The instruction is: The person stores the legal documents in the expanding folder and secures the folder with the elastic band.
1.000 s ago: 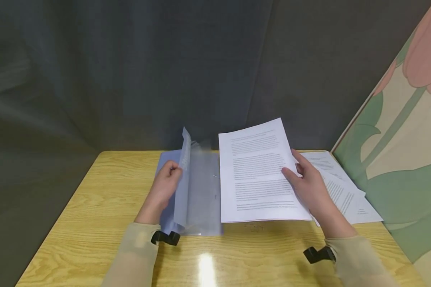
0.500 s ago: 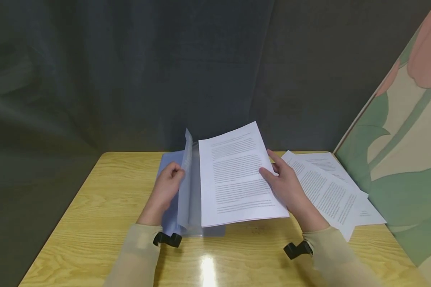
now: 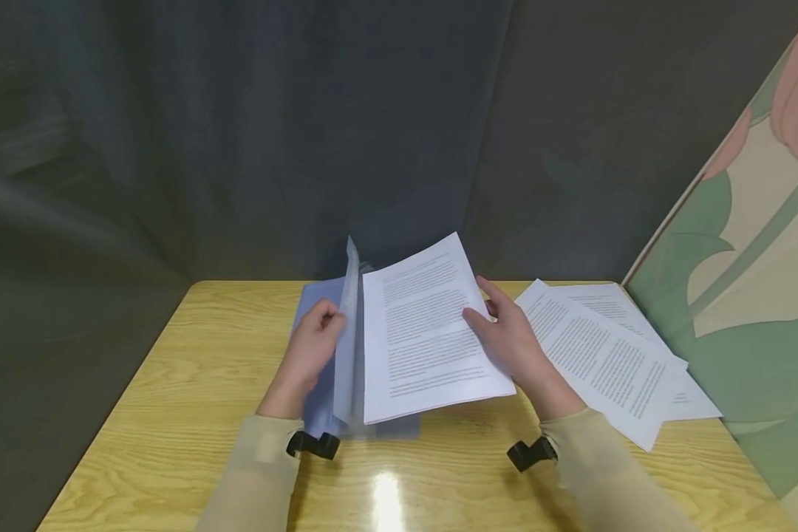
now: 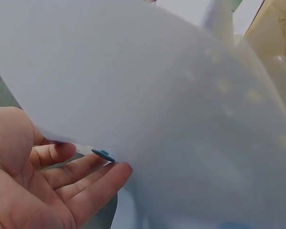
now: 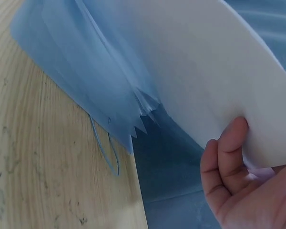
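Observation:
A translucent blue plastic document folder (image 3: 321, 403) lies on the table, its clear cover (image 3: 346, 355) lifted nearly upright. The left hand (image 3: 311, 341) pinches that cover by its outer edge; a small teal button (image 4: 103, 155) shows near the fingertips in the left wrist view. In the right hand (image 3: 510, 343) is a thin stack of printed sheets (image 3: 425, 336), held by the right edge with the thumb on top. The stack's left edge stands close beside the raised cover, above the folder. Zigzag pleats (image 5: 142, 119) show at the folder's end in the right wrist view.
More printed sheets (image 3: 598, 362) lie overlapping at the right of the wooden table (image 3: 173, 399). Dark cloth (image 3: 346, 133) hangs behind the table, and a flowered panel (image 3: 758, 332) stands at the right. A thin blue cord loop (image 5: 109, 162) sticks out from the folder.
The right hand has carried the stack leftward over the folder, up to the raised cover. A loose sheet at the right now shows more fully. The left hand has hardly moved.

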The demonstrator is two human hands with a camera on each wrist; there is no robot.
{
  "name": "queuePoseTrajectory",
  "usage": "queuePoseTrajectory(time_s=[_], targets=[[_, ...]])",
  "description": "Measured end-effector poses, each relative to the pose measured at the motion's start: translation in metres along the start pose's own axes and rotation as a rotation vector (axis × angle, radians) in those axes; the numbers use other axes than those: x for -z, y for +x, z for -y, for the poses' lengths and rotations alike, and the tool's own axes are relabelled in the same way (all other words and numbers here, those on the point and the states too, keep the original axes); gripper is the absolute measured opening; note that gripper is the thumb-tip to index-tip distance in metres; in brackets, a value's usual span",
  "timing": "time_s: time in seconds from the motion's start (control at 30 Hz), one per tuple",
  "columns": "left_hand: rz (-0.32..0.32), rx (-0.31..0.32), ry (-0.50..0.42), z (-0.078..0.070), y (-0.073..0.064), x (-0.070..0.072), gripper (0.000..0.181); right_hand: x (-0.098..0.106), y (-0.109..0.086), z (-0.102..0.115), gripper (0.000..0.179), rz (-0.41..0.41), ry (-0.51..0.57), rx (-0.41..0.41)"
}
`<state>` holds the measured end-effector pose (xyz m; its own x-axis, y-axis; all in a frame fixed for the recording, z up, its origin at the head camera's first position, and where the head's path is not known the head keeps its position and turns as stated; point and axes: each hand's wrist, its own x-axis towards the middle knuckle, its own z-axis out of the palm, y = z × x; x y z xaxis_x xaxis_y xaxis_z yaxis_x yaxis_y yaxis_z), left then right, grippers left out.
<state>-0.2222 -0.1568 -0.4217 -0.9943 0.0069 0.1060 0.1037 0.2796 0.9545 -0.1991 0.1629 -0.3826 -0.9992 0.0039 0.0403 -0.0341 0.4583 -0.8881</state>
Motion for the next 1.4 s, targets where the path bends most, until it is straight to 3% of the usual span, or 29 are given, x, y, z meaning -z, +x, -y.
queuePoseTrajectory(time_s=[0.23, 0.67, 0.97, 1.27, 1.4], targets=[[-0.010, 0.006, -0.010, -0.003, -0.001, -0.002, 0.013, -0.011, 0.003, 0.006, 0.071, -0.010, -0.024, 0.048], [-0.036, 0.010, 0.001, -0.003, -0.001, -0.005, 0.013, -0.038, 0.004, 0.010, 0.069, -0.064, -0.065, 0.003], [-0.047, -0.005, 0.018, -0.004, -0.002, -0.006, 0.015, -0.035, 0.008, 0.014, 0.071, -0.075, -0.095, 0.033], [-0.052, -0.010, 0.041, -0.005, -0.002, -0.006, 0.015, -0.043, 0.006, 0.020, 0.072, -0.063, -0.070, 0.059], [-0.055, -0.025, 0.040, -0.005, -0.001, -0.006, 0.015, -0.047, 0.006, 0.024, 0.071, -0.061, 0.015, 0.089]])
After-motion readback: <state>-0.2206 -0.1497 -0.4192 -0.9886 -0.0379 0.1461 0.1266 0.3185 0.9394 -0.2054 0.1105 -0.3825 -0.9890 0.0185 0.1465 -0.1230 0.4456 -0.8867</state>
